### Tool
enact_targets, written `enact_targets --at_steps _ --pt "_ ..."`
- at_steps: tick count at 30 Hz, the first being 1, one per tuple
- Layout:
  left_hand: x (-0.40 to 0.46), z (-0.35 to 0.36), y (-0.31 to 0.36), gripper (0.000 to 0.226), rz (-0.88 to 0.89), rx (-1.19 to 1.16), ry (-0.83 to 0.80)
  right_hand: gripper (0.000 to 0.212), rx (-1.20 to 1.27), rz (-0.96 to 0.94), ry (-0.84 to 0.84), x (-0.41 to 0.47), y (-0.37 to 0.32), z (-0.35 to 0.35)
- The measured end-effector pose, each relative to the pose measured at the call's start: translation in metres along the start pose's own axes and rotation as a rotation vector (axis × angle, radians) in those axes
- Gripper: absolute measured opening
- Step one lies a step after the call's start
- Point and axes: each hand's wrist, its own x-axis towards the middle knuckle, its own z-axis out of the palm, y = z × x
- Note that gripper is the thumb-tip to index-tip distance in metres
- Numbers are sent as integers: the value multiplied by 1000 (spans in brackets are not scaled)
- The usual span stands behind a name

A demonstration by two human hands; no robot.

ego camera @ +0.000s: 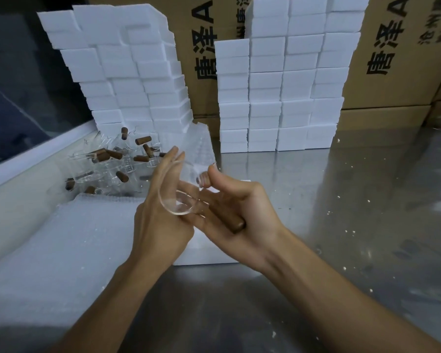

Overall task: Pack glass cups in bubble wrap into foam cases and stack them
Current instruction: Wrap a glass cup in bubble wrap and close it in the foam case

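The wrapping step is in hand. At the picture's centre the left hand (161, 215) and right hand (239, 215) hold one glass cup (181, 200), fingers curled round it, its brown handle (236, 224) in the right palm. A bubble-wrap sheet (200, 146) stands at twelve o'clock. Next, the sheet likely needs folding round the cup before it goes into the foam case (209, 256) at six o'clock.

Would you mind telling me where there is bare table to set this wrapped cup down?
Bare steel table lies right of the right hand, before the right foam stack, with only crumbs. Crowded: glass cups under the left foam stack, bubble wrap sheets beside the left hand.
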Motion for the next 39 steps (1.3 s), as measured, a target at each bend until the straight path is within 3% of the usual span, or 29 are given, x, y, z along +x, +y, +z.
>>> enact_targets --at_steps 4,11,16,24,28,33,39 --pt "-2 3 -2 117 -79 -64 -52 17 -209 -103 122 2 -1 -1" --pt "-5 12 -11 106 -31 -14 -58 17 -686 -446 344 2 4 -5" --pt "-4 12 -8 107 37 -30 -31 24 -829 -423 364 4 14 1" --pt "-11 14 9 101 263 -42 -104 23 -644 -308 473 24 12 -14" --pt "-12 19 14 95 273 -106 -133 15 -509 -243 349 28 2 -17" --pt "-15 15 18 91 310 -55 -121 34 -399 -249 263 34 -1 -21" --pt "-20 17 32 90 381 -66 -153 18 -411 -186 274 32 -1 -32"
